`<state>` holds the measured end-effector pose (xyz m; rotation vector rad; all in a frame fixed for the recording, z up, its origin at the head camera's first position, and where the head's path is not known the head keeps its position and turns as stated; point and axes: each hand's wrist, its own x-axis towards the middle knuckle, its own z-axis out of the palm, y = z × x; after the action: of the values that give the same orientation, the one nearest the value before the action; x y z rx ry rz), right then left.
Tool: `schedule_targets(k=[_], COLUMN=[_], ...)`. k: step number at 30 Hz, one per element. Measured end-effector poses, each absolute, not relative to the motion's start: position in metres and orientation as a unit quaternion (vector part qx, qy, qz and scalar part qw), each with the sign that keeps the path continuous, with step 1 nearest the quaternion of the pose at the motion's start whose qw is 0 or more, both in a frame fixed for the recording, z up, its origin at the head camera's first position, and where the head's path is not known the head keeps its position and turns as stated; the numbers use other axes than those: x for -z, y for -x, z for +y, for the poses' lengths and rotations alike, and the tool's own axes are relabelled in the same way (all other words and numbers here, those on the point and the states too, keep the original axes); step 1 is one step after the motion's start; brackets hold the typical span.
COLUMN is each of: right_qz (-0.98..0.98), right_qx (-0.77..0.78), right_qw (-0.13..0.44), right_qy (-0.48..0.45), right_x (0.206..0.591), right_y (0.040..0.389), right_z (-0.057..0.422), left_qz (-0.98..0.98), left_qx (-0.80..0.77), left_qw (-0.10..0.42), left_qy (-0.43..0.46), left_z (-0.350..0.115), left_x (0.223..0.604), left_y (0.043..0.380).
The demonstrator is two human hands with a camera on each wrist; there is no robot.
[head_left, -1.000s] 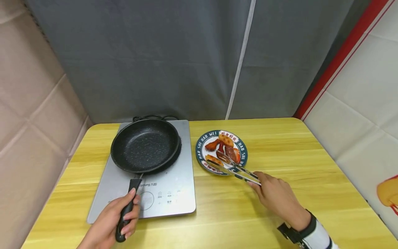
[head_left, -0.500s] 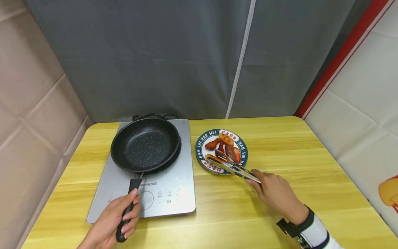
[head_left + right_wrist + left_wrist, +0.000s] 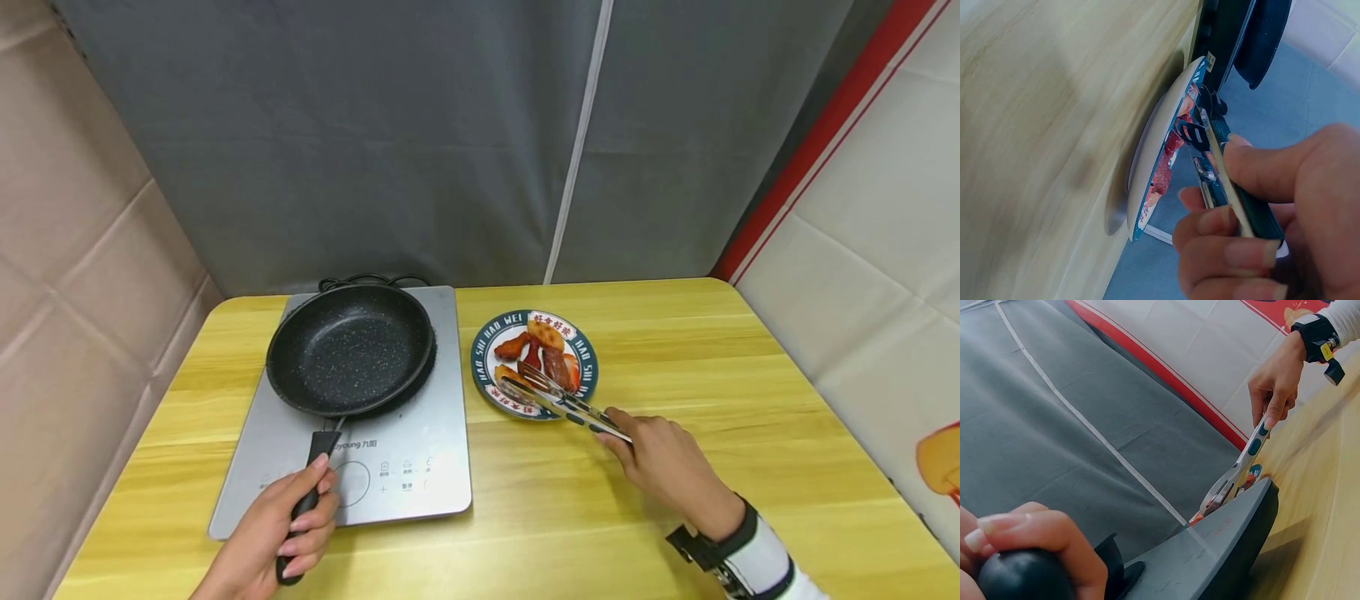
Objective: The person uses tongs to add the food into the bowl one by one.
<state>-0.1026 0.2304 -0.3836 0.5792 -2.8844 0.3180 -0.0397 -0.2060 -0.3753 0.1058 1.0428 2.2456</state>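
Note:
My left hand [image 3: 281, 525] grips the black handle [image 3: 322, 446] of a speckled black frying pan [image 3: 348, 350], which sits on a flat silver induction cooker [image 3: 442, 467]. In the right hand [image 3: 671, 462] is a pair of metal tongs [image 3: 573, 408], held between thumb and fingers. Their tips reach over a round plate [image 3: 483, 346] with a dark teal rim and lie around the golden-brown piece [image 3: 507, 374] at its near left. Also on the plate are a small drumstick [image 3: 512, 346], another golden piece [image 3: 546, 335], a dark brown meat piece [image 3: 556, 367] and an orange-red slice [image 3: 573, 372].
A light wooden table [image 3: 675, 367] carries everything. Black cable [image 3: 367, 278] lies behind the cooker. A grey curtain [image 3: 375, 150] stands along the back edge, with a quilted pale wall [image 3: 90, 250] at left and a white panel [image 3: 862, 275] at right.
The tongs' arms have drawn closer together over the near-left golden piece. My left hand's fingers have shifted slightly on the pan handle; the pan and plate stay put.

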Motion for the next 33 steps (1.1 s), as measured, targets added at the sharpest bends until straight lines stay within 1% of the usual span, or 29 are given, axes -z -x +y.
schedule_targets(k=[22, 28, 33], right_qz=[-0.966, -0.964, -0.956], right_qx=[-0.146, -0.148, -0.155], right_qw=[0.114, 0.126, 0.151], right_qy=[-0.178, -0.181, -0.196], right_x=[0.381, 0.379, 0.370], right_y=[0.113, 0.113, 0.115], right_z=[0.238, 0.239, 0.236], left_qz=[0.410, 0.416, 0.419], left_qx=[-0.851, -0.848, -0.848], left_qw=[0.327, 0.325, 0.324], left_qy=[-0.038, -0.038, -0.036], left_z=[-0.208, -0.208, -0.207], left_x=[0.375, 0.374, 0.373], left_y=[0.039, 0.039, 0.038])
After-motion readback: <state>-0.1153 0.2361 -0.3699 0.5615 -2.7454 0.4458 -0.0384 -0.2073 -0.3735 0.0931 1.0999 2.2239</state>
